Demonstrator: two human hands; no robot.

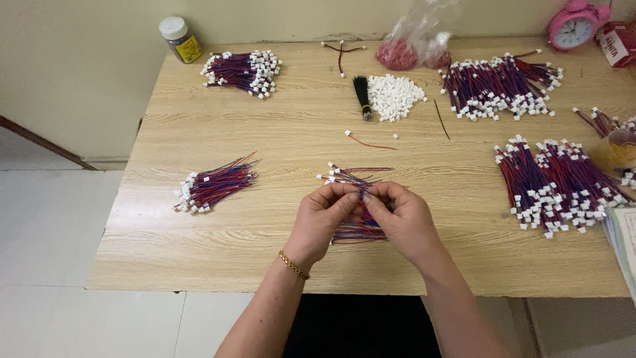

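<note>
Both hands met at the middle of the table [199,265], fingertips pinched together over a small bundle of red and blue wires [354,178]. The left hand [322,217] curled its thumb and forefinger shut on the wire ends, and the right hand [401,217] mirrored it, fingertips closed on the same strands just beside the left's (the exact strand each held was too small to tell). Both wrists angled inward from six o'clock, the forearms rising from the near edge, with a gold bracelet [293,265] on the left wrist.

The held bundle lay flat beneath and between the hands, its white connectors fanned toward eleven o'clock and its loose ends running under the palms.

At nine o'clock of the hands lay a finished wire bunch [213,187]. At three o'clock sat a large double heap of wires with connectors [560,185]. At twelve o'clock were a pile of loose white connectors [394,96] and a black wire bundle [362,96], with a single red wire [368,141] nearer. Farther out, another bunch [244,71] lay at eleven o'clock beside a small jar [179,40], a further heap [500,86] at one o'clock, with a plastic bag [417,40] and a pink alarm clock [575,26] behind.
</note>
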